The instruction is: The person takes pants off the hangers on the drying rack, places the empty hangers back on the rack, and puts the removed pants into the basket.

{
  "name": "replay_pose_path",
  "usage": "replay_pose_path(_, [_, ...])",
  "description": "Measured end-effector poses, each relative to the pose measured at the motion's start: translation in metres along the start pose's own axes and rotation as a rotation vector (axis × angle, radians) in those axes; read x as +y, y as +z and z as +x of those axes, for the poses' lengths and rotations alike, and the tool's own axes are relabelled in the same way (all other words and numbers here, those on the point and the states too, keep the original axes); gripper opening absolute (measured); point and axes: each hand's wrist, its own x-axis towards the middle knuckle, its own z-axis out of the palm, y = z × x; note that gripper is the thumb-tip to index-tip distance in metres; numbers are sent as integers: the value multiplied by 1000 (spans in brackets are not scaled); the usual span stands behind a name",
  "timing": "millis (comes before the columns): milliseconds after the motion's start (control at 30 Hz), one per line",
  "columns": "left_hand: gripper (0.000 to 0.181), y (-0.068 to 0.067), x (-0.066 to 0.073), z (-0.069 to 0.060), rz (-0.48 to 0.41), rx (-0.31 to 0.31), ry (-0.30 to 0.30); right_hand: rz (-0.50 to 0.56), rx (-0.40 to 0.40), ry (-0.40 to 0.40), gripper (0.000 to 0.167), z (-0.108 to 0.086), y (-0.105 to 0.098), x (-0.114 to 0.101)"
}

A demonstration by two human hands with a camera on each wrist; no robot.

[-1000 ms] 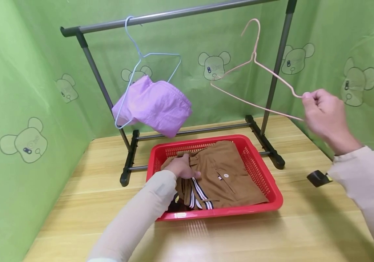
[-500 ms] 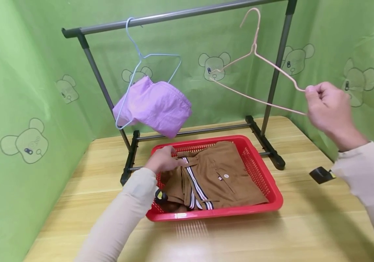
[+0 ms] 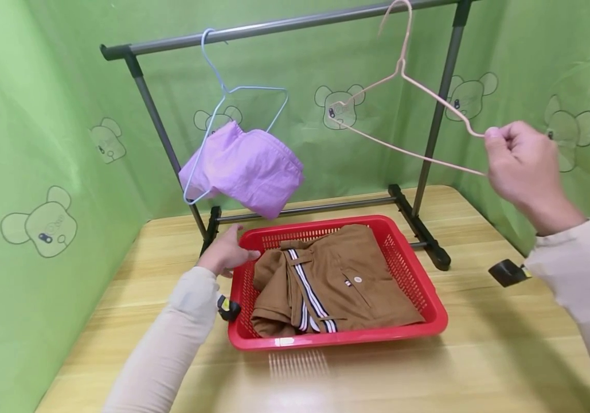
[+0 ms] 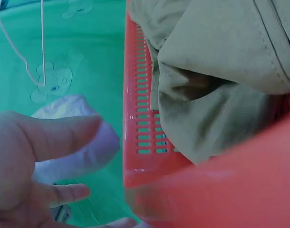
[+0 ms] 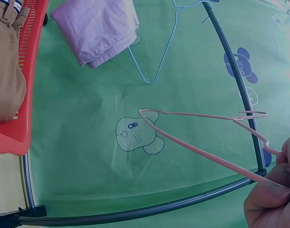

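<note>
While the right hand [image 3: 527, 166] grips a pink hanger [image 3: 402, 70], the left hand [image 3: 227, 250] holds nothing

With the red basket [image 3: 346, 337] as the clock's centre in the head view, the hanger is raised at one o'clock, its near corner pinched between thumb and curled fingers at two; whether it touches the rack [image 3: 295, 23] is unclear. The left hand, fingers loosely spread, is at the basket's ten o'clock; I cannot tell if it touches.

Such thin wire should be light and springy, apt to swing from a corner; its twisted neck [image 3: 402, 63] looks a steadier hold. Folded inside the basket, the brown trousers [image 3: 346, 264] look soft, floppy and not slippery, best taken by the striped waistband [image 3: 309, 289].

A pale wooden table [image 3: 377, 378] bears basket and rack. At eleven o'clock hangs a blue hanger [image 3: 224, 88] with purple cloth [image 3: 253, 166]. Green sheeting [image 3: 42, 143] surrounds everything from nine o'clock to three.
</note>
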Motion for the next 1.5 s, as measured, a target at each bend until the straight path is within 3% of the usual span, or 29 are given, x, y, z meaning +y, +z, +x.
replay_pose_path(133, [90,-4,-8,2,-129,-78,-61,9,4,4,27,2,-2,-3])
replay_pose_path(400, [92,-8,-17,4,-151,-131,-63,17,24,5,23,6,-5,-10])
replay_pose_path(667, [80,-10,-28,8,-215,-170,-43,37,33,-1,22,7,-5,-16])
replay_pose_path(1167, [86,-7,-33,8,-283,-144,-11,26,19,24,20,19,-2,-20])
replay_pose_path(1500, [81,-6,-34,9,-263,-132,-18,2,2,59,23,23,2,-15])
